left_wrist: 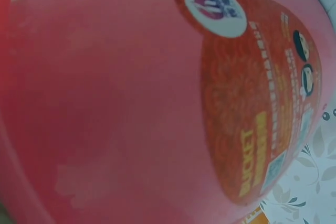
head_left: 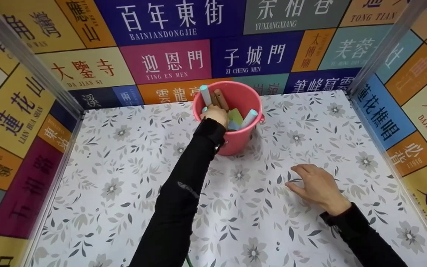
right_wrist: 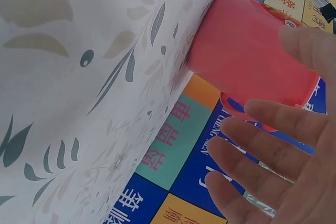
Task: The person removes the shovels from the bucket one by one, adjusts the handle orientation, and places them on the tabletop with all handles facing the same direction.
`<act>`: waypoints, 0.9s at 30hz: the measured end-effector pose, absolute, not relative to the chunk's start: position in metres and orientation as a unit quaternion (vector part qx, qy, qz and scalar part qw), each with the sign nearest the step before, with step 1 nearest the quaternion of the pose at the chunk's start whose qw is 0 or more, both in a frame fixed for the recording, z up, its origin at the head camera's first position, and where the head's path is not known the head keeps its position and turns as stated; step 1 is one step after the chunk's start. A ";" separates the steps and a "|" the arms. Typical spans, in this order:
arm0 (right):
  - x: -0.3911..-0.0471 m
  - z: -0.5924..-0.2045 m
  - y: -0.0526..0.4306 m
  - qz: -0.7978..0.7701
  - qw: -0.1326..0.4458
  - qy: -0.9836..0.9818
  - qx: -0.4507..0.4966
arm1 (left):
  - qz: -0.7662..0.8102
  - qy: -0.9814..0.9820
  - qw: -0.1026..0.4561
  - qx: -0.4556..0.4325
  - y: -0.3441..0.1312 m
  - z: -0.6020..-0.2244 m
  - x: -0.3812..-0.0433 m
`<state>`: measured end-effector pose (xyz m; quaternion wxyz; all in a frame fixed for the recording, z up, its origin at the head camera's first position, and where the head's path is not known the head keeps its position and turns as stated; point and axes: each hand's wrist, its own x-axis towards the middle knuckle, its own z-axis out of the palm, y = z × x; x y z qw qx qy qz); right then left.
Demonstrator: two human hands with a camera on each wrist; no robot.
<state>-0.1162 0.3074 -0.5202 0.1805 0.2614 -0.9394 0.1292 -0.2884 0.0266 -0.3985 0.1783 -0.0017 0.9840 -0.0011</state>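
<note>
A pink bucket stands near the back wall. Over its left front rim reaches my left hand, with the fingertips hidden inside, so their grip does not show. Around it in the bucket are a pale cylinder with a light blue end, brown wooden-looking pieces, a yellow-green piece and another pale cylinder leaning on the right side. In the left wrist view the bucket's labelled outer wall fills the picture. My right hand hovers at the right, fingers apart, holding nothing.
A white tabletop with a grey leaf and flower print lies under everything. Panels of coloured blocks with Chinese lettering enclose it at the back and both sides. Clear strips run along the corners.
</note>
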 end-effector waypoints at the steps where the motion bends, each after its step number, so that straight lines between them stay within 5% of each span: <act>1: -0.116 -0.520 0.307 0.129 0.180 -0.939 0.262 | 0.002 0.984 0.177 -0.004 0.027 -0.399 -0.288; 27: -0.111 -0.518 0.307 0.142 0.131 -0.953 0.235 | 0.015 0.995 0.097 -0.008 0.027 -0.406 -0.295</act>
